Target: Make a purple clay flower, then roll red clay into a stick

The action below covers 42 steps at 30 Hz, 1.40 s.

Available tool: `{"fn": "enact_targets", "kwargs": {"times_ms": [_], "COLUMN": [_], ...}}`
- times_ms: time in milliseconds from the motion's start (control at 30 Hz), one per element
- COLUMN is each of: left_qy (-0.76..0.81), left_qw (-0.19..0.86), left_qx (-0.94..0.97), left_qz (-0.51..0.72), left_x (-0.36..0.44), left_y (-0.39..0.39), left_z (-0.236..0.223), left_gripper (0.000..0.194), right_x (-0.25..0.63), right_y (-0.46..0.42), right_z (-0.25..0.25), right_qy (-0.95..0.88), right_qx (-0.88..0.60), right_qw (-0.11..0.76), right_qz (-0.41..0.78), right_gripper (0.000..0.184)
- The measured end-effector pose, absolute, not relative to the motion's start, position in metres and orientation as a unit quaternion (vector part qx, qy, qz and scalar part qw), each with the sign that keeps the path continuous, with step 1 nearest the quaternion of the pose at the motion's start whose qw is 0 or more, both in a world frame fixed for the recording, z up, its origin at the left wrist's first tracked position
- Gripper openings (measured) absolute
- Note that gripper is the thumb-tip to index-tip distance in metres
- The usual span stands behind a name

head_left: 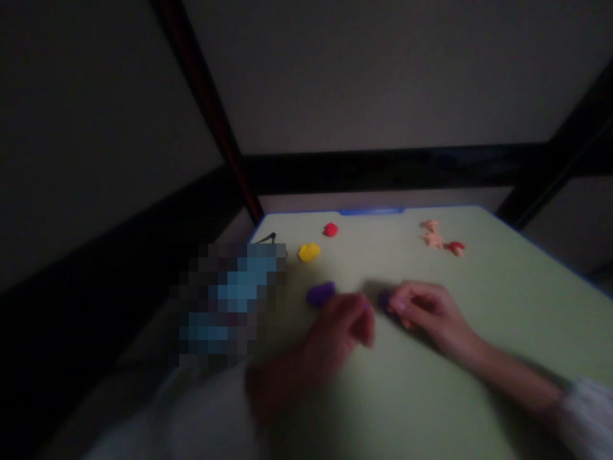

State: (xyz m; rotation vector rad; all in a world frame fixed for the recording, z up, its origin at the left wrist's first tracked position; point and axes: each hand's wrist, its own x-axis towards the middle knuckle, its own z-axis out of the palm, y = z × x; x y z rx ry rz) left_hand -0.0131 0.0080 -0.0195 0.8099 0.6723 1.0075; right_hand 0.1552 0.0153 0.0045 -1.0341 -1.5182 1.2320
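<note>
My right hand [428, 313] is closed at the fingertips round a purple lump of modelling clay [385, 300], close to the tabletop. To its left, my left hand [341, 327] has its fingers curled in a pinch. A small bit of purple clay [366, 306] shows at those fingertips, though it is dim and blurred. Just beyond my left hand lies a larger purple clay piece [320, 294] on the pale table [373, 249]. A small gap separates the two hands.
Farther back are a yellow clay lump [309, 252] and a red one [331, 229]. Several skin-coloured pieces [433, 239] lie at the back right, beside a red-topped piece [456, 248]. A pixelated blue area [244, 281] covers the table's left side. A wall stands behind.
</note>
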Motion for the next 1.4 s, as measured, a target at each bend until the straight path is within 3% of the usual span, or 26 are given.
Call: {"fn": "enact_targets", "kwargs": {"times_ms": [67,200,333,467,633,800,1200,1400], "left_qy": [0.317,0.337,0.338,0.325,0.312,0.339,0.312,0.332], "left_qw": [0.748,0.755,0.744,0.746,0.751,0.751,0.758,0.754], "left_qx": [0.357,0.326,0.373,0.368,0.364,0.36,0.354,0.355], "left_qz": [0.461,0.458,0.441,0.45,0.453,0.439,0.45,0.442], "left_x": [-0.012,-0.011,-0.01,-0.011,-0.011,-0.011,-0.011,-0.012], "left_y": [0.009,0.008,0.006,0.005,0.008,0.008,0.007,0.007], "left_z": [-0.019,-0.01,-0.004,-0.01,-0.014,-0.011,-0.012,-0.009], "left_gripper": [0.036,0.017,0.01,0.011,0.025,0.013,0.027,0.012], "right_x": [0.155,0.156,0.156,0.156,0.156,0.158,0.157,0.156], "right_y": [0.015,0.016,0.016,0.016,0.016,0.017,0.016,0.017], "right_z": [0.004,0.003,0.002,0.002,0.001,-0.001,0.004,0.003], "right_qy": [-0.613,-0.617,-0.616,-0.614,-0.615,-0.617,-0.622,-0.619], "right_qx": [-0.416,-0.406,-0.403,-0.402,-0.398,-0.392,-0.401,-0.4], "right_qw": [0.444,0.444,0.442,0.441,0.442,0.443,0.442,0.44], "right_qz": [0.503,0.508,0.512,0.517,0.517,0.519,0.507,0.513], "right_gripper": [0.039,0.037,0.036,0.037,0.036,0.035,0.038,0.038]}}
